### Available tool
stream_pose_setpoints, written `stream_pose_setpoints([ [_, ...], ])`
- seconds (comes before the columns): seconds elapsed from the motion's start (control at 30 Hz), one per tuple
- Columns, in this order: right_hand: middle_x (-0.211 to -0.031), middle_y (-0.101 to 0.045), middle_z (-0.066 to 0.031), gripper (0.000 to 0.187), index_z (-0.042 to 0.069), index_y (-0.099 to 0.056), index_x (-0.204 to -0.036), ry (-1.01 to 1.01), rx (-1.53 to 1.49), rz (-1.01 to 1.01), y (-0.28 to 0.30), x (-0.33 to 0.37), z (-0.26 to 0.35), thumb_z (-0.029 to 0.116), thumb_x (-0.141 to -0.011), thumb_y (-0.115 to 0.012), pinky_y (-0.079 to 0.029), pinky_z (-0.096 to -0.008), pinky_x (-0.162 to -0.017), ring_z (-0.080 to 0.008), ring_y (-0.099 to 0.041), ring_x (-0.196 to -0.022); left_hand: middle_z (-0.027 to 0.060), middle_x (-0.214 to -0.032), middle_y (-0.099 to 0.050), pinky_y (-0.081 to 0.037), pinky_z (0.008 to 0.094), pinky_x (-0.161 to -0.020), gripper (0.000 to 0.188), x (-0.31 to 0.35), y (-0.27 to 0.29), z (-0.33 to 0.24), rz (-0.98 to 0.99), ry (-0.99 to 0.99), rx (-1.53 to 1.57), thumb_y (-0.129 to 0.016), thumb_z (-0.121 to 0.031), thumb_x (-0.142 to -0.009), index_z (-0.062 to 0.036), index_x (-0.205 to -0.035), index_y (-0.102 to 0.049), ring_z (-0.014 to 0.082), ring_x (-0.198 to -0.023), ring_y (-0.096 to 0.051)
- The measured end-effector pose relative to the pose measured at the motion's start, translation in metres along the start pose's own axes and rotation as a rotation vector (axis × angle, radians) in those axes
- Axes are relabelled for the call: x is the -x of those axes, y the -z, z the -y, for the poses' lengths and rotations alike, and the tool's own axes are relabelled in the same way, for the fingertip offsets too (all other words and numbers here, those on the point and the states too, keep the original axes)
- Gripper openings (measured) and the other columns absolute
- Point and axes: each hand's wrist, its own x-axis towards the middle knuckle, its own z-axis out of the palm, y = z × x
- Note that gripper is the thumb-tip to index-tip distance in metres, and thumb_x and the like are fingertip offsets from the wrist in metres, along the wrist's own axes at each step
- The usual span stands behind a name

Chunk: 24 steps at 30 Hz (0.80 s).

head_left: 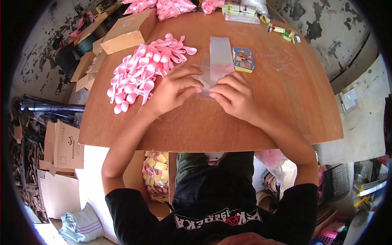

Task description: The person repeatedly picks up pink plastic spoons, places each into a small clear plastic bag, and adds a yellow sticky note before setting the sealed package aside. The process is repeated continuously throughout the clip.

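Observation:
In front of me, both hands pinch a clear plastic bag [205,83], thin and hard to see against the brown table. My left hand [173,90] has its thumb and fingers closed at the bag's left side. My right hand [234,94] is closed at its right edge, fingertips pressed together. Just beyond them lies a neat stack of clear plastic bags [220,51], partly behind my right fingers. Touching or close beside that stack is a pile of colourful printed cards [243,58]. To the left of my left hand spreads a heap of pink plastic spoons [143,67].
A cardboard box [128,30] stands at the table's far left. Bags of pink items [173,8] line the back. Small bottles and boxes [288,34] and clear plastic scraps [281,61] lie to the right. Below the front edge, a carton holds packed spoons [157,173].

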Motion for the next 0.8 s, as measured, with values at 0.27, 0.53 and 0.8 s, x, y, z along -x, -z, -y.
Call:
stream_pose_setpoints([
  [0.27,-0.099,-0.069,-0.0116,0.013,0.002,-0.072,-0.095,-0.382,0.128,0.053,0.029,0.005,-0.065,0.005,-0.082,-0.069,-0.052,-0.0415,-0.080,-0.0334,-0.066,-0.093,0.0079,-0.100,-0.069,-0.051,0.0354,-0.094,0.012,0.032,0.031,-0.023,-0.521,0.410,0.817,-0.059,0.007,-0.090,-0.0020,-0.098,-0.060,0.0195,-0.106,-0.066],
  [0.53,-0.104,-0.072,-0.0161,0.020,0.000,-0.072,-0.102,-0.600,0.159,0.294,0.042,0.013,-0.088,0.007,-0.083,-0.072,-0.054,-0.0390,-0.078,-0.0329,-0.068,-0.089,0.0112,-0.097,-0.072,-0.058,0.0336,-0.083,0.016,0.019,0.014,-0.065,-0.849,0.580,0.985,-0.060,0.002,-0.095,0.0019,-0.111,-0.059,0.0207,-0.085,-0.071],
  [0.8,-0.108,-0.071,-0.0140,0.024,0.002,-0.072,-0.105,-0.434,-0.095,0.102,0.041,-0.019,-0.032,0.014,-0.084,-0.076,-0.052,-0.0383,-0.088,-0.0278,-0.066,-0.102,0.0055,-0.094,-0.073,-0.052,0.0216,-0.077,0.023,0.001,-0.001,-0.072,-0.699,0.741,0.928,-0.064,0.000,-0.095,0.0040,-0.117,-0.060,0.0066,-0.086,-0.065],
])
